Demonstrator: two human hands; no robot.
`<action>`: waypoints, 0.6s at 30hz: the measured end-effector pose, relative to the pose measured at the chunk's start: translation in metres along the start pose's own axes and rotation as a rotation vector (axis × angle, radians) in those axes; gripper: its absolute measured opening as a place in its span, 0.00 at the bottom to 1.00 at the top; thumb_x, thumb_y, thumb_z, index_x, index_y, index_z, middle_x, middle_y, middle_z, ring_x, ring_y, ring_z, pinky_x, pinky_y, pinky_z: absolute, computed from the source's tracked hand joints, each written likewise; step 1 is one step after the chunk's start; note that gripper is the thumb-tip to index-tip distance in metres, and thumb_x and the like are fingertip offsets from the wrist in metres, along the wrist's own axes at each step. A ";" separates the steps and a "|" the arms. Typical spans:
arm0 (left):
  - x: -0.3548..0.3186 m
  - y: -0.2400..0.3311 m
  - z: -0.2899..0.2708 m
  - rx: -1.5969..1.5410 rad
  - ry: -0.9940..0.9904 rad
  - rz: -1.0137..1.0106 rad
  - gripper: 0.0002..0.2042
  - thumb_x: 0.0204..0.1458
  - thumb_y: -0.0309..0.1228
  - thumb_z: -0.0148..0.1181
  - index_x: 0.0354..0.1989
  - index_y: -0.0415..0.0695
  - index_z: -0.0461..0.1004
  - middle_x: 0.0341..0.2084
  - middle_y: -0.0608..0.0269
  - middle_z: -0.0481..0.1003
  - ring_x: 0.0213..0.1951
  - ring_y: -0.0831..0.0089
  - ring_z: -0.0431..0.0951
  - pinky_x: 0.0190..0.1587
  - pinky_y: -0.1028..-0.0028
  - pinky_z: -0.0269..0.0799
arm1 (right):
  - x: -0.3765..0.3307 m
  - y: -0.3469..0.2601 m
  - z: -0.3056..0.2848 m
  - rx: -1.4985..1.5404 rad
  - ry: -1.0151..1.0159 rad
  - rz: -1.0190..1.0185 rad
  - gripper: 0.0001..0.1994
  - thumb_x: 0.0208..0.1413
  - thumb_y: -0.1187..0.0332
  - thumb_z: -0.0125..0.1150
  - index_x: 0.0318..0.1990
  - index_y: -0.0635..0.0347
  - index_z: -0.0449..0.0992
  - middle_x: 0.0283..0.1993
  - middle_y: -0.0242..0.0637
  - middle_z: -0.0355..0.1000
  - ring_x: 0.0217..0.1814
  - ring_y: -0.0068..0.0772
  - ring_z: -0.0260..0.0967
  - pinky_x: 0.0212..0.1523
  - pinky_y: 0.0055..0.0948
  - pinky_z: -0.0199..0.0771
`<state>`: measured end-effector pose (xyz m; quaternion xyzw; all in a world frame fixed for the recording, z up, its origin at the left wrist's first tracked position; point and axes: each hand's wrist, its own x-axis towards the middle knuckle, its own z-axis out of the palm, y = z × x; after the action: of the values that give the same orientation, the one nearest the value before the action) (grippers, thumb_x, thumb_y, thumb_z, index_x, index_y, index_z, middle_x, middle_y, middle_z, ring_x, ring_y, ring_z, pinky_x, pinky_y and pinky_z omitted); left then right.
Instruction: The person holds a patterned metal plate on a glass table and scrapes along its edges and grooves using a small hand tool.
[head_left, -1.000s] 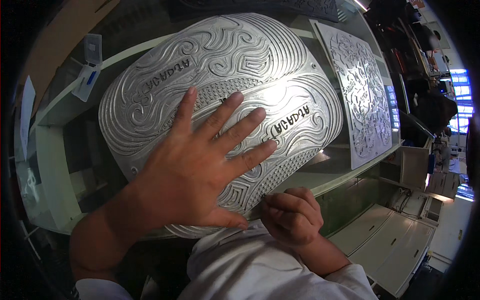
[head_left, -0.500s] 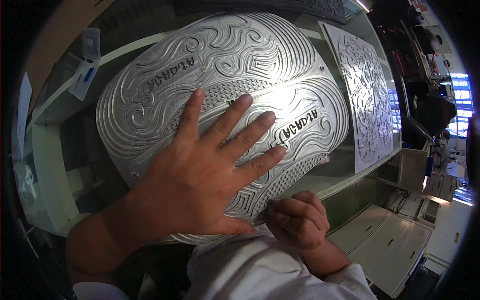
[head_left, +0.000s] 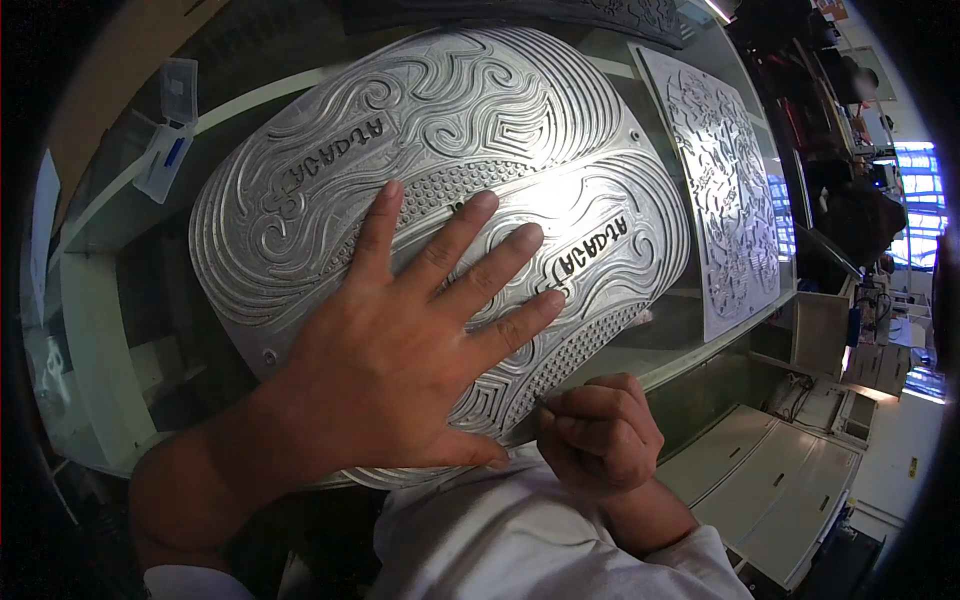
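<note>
Grooved metal plate (head_left: 480,172) on the glass-topped desk (head_left: 98,370); over it, left hand (head_left: 385,350), fingers spread wide; by the plate's near edge, right hand (head_left: 600,437), fingers curled closed, contents hidden. Hardly changed from half a second ago; seemingly steady work.

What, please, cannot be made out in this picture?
Head view: part of the metal plate, hidden by the left hand.
Head view: what, if anything, the right hand holds, hidden inside its curl.
Head view: the far side of the black panel, cut by the top edge.
</note>
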<state>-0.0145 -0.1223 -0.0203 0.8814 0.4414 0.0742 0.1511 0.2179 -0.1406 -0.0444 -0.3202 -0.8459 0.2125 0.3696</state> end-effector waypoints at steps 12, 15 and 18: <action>0.001 0.000 -0.001 -0.009 0.001 0.003 0.48 0.38 0.76 0.48 0.65 0.56 0.65 0.69 0.51 0.51 0.71 0.46 0.44 0.64 0.30 0.33 | -0.001 0.001 0.003 -0.004 0.021 0.005 0.14 0.34 0.82 0.70 0.31 0.61 0.75 0.35 0.39 0.76 0.29 0.35 0.72 0.28 0.28 0.73; 0.000 0.000 -0.001 -0.016 -0.004 -0.002 0.48 0.37 0.75 0.49 0.65 0.56 0.65 0.70 0.51 0.51 0.71 0.46 0.44 0.64 0.30 0.33 | -0.001 0.002 0.002 0.023 0.011 0.006 0.15 0.33 0.82 0.70 0.32 0.61 0.75 0.36 0.38 0.76 0.29 0.35 0.72 0.28 0.28 0.73; 0.000 0.001 -0.001 -0.019 -0.006 -0.004 0.48 0.37 0.75 0.51 0.65 0.56 0.65 0.70 0.51 0.51 0.71 0.46 0.44 0.64 0.30 0.32 | 0.000 0.002 0.000 0.045 -0.009 0.013 0.15 0.33 0.81 0.70 0.33 0.61 0.76 0.36 0.38 0.76 0.29 0.35 0.72 0.29 0.28 0.73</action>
<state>-0.0142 -0.1226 -0.0192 0.8792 0.4420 0.0756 0.1610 0.2193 -0.1392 -0.0455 -0.3165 -0.8405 0.2353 0.3716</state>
